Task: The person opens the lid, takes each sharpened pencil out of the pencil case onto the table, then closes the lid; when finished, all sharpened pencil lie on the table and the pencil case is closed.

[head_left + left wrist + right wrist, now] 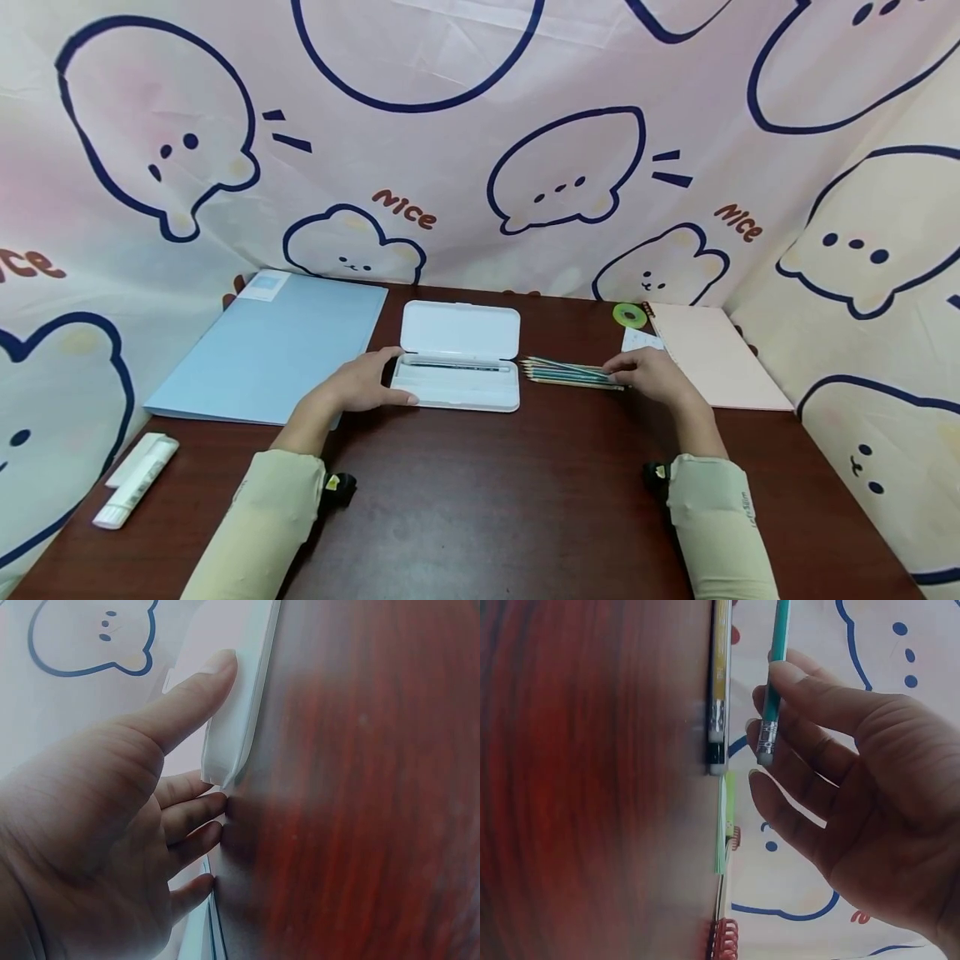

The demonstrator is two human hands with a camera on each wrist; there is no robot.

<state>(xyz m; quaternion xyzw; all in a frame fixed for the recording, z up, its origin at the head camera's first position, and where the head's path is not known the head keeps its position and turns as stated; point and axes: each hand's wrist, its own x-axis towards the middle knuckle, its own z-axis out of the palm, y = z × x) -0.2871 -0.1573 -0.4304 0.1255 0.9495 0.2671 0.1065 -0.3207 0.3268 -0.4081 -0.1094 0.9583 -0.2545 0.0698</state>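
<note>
A white pencil case (pixel 465 397) lies with its lid raised on the dark table. One pencil (pixel 450 365) rests along the back of its tray. My left hand (pixel 360 383) holds the case's left end, the thumb on the front corner and the fingers at the end and back. To the right, my right hand (pixel 654 377) pinches a green pencil (pixel 778 645) near its eraser end between thumb and fingers. That pencil is lifted at the eraser end over a row of pencils (pixel 562 379), whose tips point toward the case.
A blue folder (pixel 300 342) lies at the back left, with white stick-like items (pixel 138 479) in front of it. At the back right are a pale pink spiral notebook (pixel 720 358), a white paper piece (pixel 640 339) and a green tape roll (pixel 629 315). Patterned cloth hangs behind.
</note>
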